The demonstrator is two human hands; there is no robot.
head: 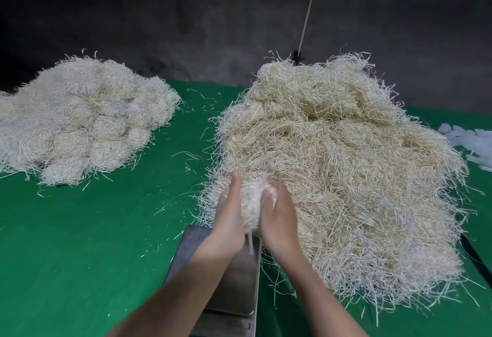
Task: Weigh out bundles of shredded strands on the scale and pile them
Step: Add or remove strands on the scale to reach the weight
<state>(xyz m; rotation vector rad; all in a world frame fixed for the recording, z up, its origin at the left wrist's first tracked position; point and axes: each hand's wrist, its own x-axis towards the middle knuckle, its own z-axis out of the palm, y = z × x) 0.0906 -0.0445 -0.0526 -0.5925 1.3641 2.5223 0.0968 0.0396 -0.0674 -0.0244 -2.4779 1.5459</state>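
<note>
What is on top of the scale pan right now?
The visible scale pan is bare metal. The left hand and right hand hold a bundle of strands at its far end, a few dangling toward it. The left forearm hides its left part.

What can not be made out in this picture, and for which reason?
Scale reading, head view: front panel dark, cut by the bottom edge.
Fingers of left hand and right hand: motion-blurred, partly behind the bundle.
Pile of bundles: cut by the left edge.

Left hand [229,213], right hand [280,217] clasp bundle [251,199] above scale [237,283] far edge, beside loose heap [346,163].
</note>
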